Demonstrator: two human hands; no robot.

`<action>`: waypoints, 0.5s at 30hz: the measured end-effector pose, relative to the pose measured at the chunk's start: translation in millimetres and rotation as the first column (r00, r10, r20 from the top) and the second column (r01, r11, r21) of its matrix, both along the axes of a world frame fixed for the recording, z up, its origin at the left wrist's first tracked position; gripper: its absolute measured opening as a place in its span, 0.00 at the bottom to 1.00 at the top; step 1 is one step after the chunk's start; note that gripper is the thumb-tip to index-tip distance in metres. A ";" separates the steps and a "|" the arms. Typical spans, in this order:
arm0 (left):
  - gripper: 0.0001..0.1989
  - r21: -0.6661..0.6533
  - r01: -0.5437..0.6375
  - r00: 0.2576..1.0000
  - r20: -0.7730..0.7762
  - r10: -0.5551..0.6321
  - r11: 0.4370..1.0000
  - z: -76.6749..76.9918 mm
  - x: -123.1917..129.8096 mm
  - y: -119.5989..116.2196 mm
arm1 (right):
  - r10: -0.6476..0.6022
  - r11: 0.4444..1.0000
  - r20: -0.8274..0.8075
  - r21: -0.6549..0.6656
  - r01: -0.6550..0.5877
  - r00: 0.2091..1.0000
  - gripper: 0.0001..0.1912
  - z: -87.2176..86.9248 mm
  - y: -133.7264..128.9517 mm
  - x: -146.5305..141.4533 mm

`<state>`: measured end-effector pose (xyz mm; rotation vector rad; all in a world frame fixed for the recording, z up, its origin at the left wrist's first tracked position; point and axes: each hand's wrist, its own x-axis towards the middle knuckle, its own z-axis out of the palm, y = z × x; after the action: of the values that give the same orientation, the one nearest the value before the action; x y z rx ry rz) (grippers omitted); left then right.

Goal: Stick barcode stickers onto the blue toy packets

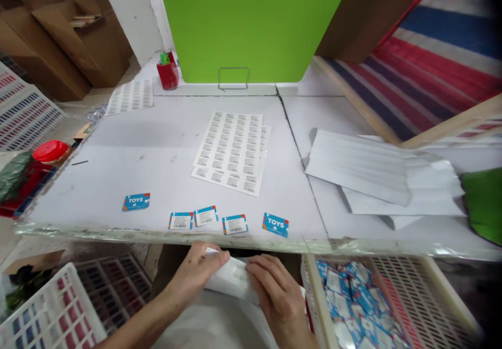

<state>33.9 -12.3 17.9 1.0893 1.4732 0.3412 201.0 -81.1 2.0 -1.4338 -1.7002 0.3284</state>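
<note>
Just below the table's front edge, my left hand (pixel 198 270) pinches one end of a folded white paper sheet (pixel 231 277) between thumb and fingers. My right hand (pixel 279 292) grips its other end, fingers curled over it. Faint grey marks show on the paper; what they are I cannot tell. Along the front edge lie small blue cards: a TOYS card (pixel 136 201) at left, another TOYS card (pixel 275 224) at right, and three with white labelled faces, among them a middle card (pixel 206 216). Behind them rest overlapping barcode label sheets (pixel 231 150).
A cream plastic basket (pixel 314 297) full of cards stands below right. White papers (pixel 361 166) lie on the table's right side. Behind stand a green board (pixel 254 25) and a red pen cup (pixel 168 74). A white crate (pixel 74 291) is at lower left.
</note>
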 end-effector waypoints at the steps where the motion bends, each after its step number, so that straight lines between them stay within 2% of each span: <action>1: 0.21 -0.010 -0.010 1.000 -0.007 0.010 1.000 -2.1 0.7 -0.2 | 0.001 1.000 0.004 0.001 -0.001 1.000 0.12 0.2 -0.4 -0.4; 4: 0.21 -0.010 -0.018 0.999 -0.038 0.018 1.000 -5.5 0.8 0.4 | 0.005 1.000 -0.048 -0.021 -0.006 0.999 0.10 3.3 -5.1 -4.4; 6: 0.20 0.024 0.018 0.998 -0.067 -0.017 1.000 -3.5 0.1 2.7 | 0.013 0.999 -0.104 -0.051 -0.018 0.995 0.09 8.9 -9.1 -3.6; 7: 0.19 0.059 0.061 0.995 -0.087 -0.056 0.996 -1.0 0.3 4.3 | 0.006 0.997 -0.131 -0.076 -0.016 0.991 0.08 12.4 -9.9 -0.1; 9: 0.15 0.158 0.230 0.970 -0.122 -0.212 0.960 6.0 3.5 7.5 | -0.046 0.988 -0.158 -0.156 0.021 0.986 0.06 18.8 -6.4 15.5; 11: 0.13 0.264 0.458 0.889 -0.140 -0.436 0.849 13.4 11.9 9.2 | -0.133 0.965 -0.130 -0.245 0.098 0.983 0.06 21.4 5.1 41.3; 13: 0.13 0.385 0.648 0.747 -0.152 -0.647 0.657 18.0 24.8 8.4 | -0.176 0.937 -0.051 -0.315 0.152 0.983 0.06 18.9 22.1 70.9; 15: 0.13 0.517 0.726 0.621 -0.211 -0.755 0.453 18.0 39.7 5.9 | -0.145 0.921 0.007 -0.365 0.138 0.989 0.07 12.7 40.0 95.7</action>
<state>73.6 -6.4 35.9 2.0893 0.6903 0.1537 296.7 -41.2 14.7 -1.8060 -1.5620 0.6010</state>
